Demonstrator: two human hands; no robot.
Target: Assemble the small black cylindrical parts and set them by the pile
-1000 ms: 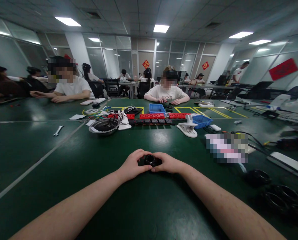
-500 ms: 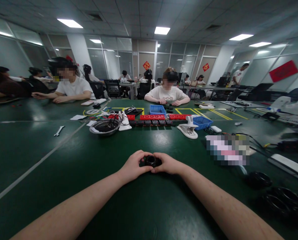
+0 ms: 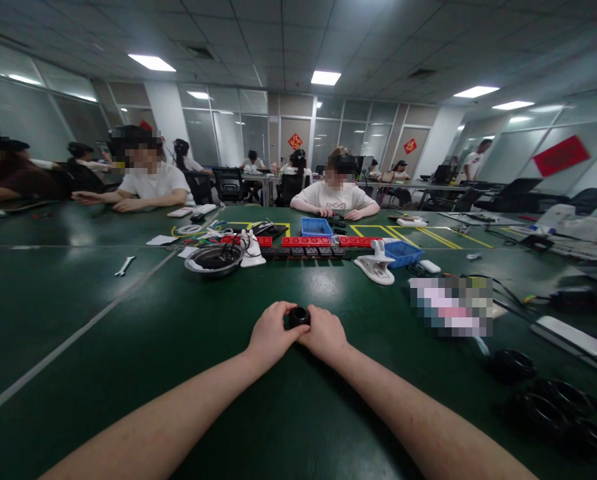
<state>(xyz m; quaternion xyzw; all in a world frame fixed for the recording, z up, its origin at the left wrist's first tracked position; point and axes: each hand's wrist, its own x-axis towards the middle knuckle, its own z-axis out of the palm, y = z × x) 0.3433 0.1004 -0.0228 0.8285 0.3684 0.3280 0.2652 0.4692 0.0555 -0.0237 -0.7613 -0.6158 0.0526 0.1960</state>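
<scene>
Gripping black ring [image 3: 299,316], both hands closed.

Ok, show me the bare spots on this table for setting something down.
Bare green table lies left of the left hand, up to the wrench, and between both hands on the black ring and the metal bowl. The right side is crowded: black rings, cables.

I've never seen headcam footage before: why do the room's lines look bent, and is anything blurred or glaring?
Head view: the wide lens bows the ceiling and the green table toward the edges; ceiling lights leave pale glare patches on the tabletop; faces and one patch at right are pixelated; the left hand and right hand holding the small black ring part stay fairly sharp.
</scene>
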